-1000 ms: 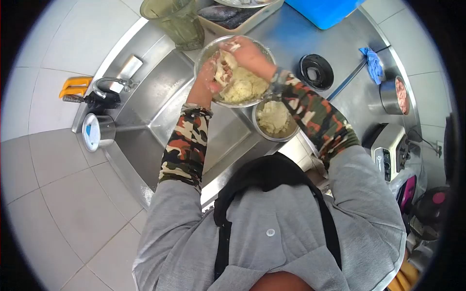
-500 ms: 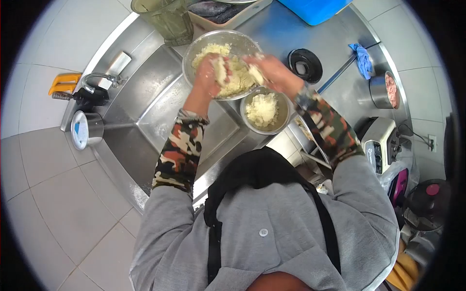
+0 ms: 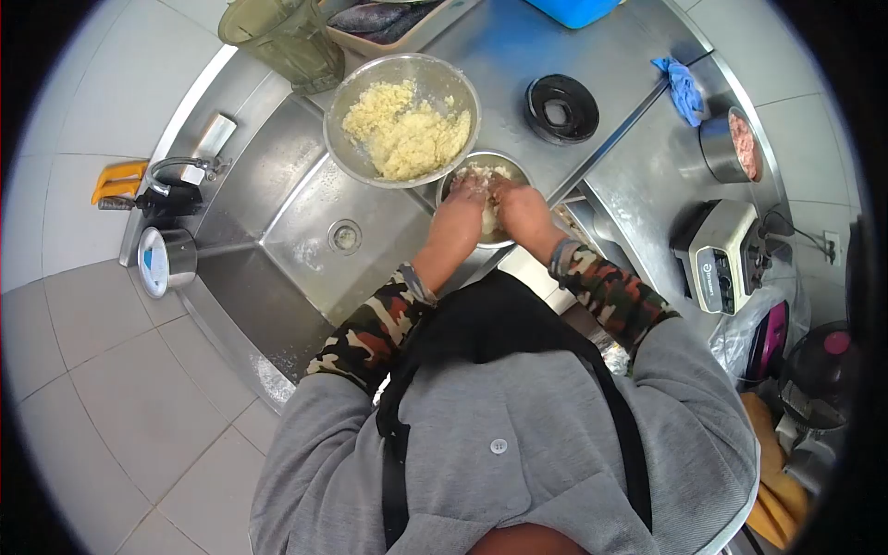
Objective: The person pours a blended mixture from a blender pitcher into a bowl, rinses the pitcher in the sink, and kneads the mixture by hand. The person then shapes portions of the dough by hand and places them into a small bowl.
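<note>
Both of my hands are down inside the small metal bowl (image 3: pixel 524 166), pressing into pale yellow crumbly dough (image 3: pixel 492 225). My left hand (image 3: pixel 460 215) is at the left side with its fingers curled into the dough. Close beside it, my right hand (image 3: pixel 520 211) is bent inward on the same dough, and its fingertips are partly hidden. The large metal bowl (image 3: pixel 344 151) is up and to the left, its rim near the small one. A bigger, lumpy mass of yellow dough (image 3: pixel 413 139) lies in it, untouched by either hand.
A steel sink (image 3: pixel 305 264) with a faucet (image 3: pixel 176 168) is at left. A black round lid-like part (image 3: pixel 561 109) lies right of the bowls. Further right are a blue cloth (image 3: pixel 683 91), a pot of pink minced meat (image 3: pixel 726 148) and a blender base (image 3: pixel 719 264). A blender jar (image 3: pixel 287 46) stands behind.
Both hands have moved from above the large bowl, where they held dough, down into the small bowl. The large bowl's dough and the sink drain now show.
</note>
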Available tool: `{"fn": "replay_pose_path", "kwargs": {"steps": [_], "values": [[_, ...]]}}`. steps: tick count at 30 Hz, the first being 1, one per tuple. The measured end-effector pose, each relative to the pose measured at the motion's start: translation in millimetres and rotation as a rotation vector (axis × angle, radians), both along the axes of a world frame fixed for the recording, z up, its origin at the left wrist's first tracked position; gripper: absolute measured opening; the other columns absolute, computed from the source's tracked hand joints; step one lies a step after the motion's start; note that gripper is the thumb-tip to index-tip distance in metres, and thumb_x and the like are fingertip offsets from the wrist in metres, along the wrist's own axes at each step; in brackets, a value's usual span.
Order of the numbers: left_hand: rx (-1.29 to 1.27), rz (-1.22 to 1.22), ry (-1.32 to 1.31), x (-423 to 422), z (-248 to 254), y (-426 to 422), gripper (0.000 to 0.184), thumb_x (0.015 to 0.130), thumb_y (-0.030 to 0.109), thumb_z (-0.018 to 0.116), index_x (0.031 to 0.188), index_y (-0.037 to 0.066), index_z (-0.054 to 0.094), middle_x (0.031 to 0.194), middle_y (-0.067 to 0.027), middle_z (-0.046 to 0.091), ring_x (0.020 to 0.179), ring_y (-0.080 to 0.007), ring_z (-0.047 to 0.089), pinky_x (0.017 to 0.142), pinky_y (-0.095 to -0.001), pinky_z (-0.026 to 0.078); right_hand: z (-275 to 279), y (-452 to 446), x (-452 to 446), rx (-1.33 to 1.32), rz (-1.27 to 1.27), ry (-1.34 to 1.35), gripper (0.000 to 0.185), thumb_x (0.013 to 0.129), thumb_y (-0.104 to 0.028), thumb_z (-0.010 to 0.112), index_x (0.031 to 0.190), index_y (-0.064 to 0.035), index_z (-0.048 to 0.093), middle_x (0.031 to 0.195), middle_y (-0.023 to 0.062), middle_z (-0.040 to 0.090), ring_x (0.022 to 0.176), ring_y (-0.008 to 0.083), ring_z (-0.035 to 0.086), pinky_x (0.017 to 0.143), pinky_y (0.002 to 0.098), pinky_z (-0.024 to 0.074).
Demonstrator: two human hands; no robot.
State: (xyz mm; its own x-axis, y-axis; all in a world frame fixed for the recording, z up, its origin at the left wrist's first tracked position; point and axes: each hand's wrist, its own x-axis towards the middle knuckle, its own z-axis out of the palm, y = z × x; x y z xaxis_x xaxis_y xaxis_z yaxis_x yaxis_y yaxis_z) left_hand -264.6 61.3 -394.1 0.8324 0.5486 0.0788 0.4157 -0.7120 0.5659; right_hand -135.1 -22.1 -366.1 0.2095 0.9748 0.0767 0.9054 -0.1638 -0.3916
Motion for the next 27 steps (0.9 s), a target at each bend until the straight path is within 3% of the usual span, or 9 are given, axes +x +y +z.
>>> {"fn": "replay_pose_path", "kwargs": {"steps": [5,8,12,17,18,20,22,25,27], "values": [[0.071,-0.007,0.053,7,19,1,0.039,0.084,0.003,0.044,0.121,0.003,0.056,0.125,-0.0203,0.054,0.113,-0.0374,0.053,0.095,-0.041,0.044,14,3,13,-0.209,0.052,-0.056,0.019,0.072,-0.005,0.055,0.089,0.0003,0.063,0.085,0.0208,0.065,0.077,0.0351,0.064,0.071,0.044,0.0517],[0.128,0.028,0.045,1,49,2,0.043,0.082,0.004,0.045,0.125,-0.002,0.051,0.128,-0.0216,0.051,0.117,-0.0359,0.05,0.095,-0.0406,0.044,41,-2,9,0.07,-0.01,0.139,0.024,0.069,0.001,0.054,0.09,-0.0007,0.066,0.083,0.0229,0.064,0.082,0.0375,0.063,0.074,0.0442,0.0505],[-0.161,0.065,-0.098,-4,57,4,0.037,0.078,-0.001,0.052,0.113,0.003,0.061,0.113,-0.0205,0.061,0.107,-0.0344,0.058,0.092,-0.0405,0.046,21,5,27,-0.187,-0.039,0.085,0.031,0.069,0.003,0.054,0.096,-0.0019,0.068,0.087,0.0224,0.065,0.084,0.0354,0.064,0.075,0.0398,0.0517],[-0.49,0.338,-0.527,-5,52,48,0.026,0.082,0.005,0.061,0.107,0.0,0.063,0.104,-0.0177,0.066,0.102,-0.0225,0.063,0.088,-0.0325,0.047,77,39,22,0.06,-0.284,0.85,0.033,0.072,0.002,0.062,0.105,-0.0008,0.067,0.093,0.0194,0.067,0.084,0.0285,0.067,0.075,0.0292,0.0519],[-0.425,0.392,-0.48,-8,63,66,0.029,0.079,0.008,0.065,0.106,-0.002,0.063,0.104,-0.0187,0.066,0.1,-0.0244,0.064,0.086,-0.0338,0.048,74,57,25,0.089,-0.18,0.645,0.033,0.073,-0.003,0.065,0.106,-0.0038,0.068,0.092,0.0137,0.069,0.081,0.0161,0.066,0.073,0.0296,0.0517],[-0.369,0.446,-0.429,-17,72,105,0.033,0.077,0.012,0.069,0.105,-0.003,0.063,0.103,-0.0196,0.066,0.098,-0.0263,0.064,0.084,-0.035,0.049,63,99,28,0.048,0.076,0.459,0.04,0.072,-0.005,0.065,0.112,-0.0023,0.063,0.099,0.0151,0.067,0.089,0.0213,0.066,0.077,0.0324,0.0515],[-0.107,0.241,0.268,-19,69,137,0.03,0.074,0.018,0.068,0.097,-0.002,0.066,0.092,-0.021,0.066,0.088,-0.0352,0.064,0.078,-0.0389,0.051,38,146,30,-0.086,0.315,0.162,0.048,0.07,-0.007,0.066,0.117,-0.0013,0.058,0.105,0.0164,0.064,0.096,0.0296,0.063,0.083,0.0371,0.0497],[-0.015,0.156,0.56,-17,53,145,0.031,0.069,0.023,0.072,0.088,-0.001,0.068,0.089,-0.0223,0.066,0.085,-0.0355,0.065,0.076,-0.0412,0.051,-5,187,17,-0.244,0.398,-0.111,0.052,0.067,-0.008,0.067,0.117,0.0011,0.055,0.106,0.0204,0.062,0.099,0.0366,0.058,0.086,0.0404,0.0472],[0.023,0.273,0.46,-17,7,152,0.029,0.069,0.021,0.071,0.087,-0.002,0.068,0.088,-0.0225,0.066,0.085,-0.0361,0.064,0.076,-0.0418,0.051,-20,195,4,-0.22,0.36,-0.086,0.047,0.066,-0.008,0.067,0.111,0.002,0.056,0.105,0.0225,0.062,0.096,0.0369,0.06,0.083,0.041,0.0484]]}}
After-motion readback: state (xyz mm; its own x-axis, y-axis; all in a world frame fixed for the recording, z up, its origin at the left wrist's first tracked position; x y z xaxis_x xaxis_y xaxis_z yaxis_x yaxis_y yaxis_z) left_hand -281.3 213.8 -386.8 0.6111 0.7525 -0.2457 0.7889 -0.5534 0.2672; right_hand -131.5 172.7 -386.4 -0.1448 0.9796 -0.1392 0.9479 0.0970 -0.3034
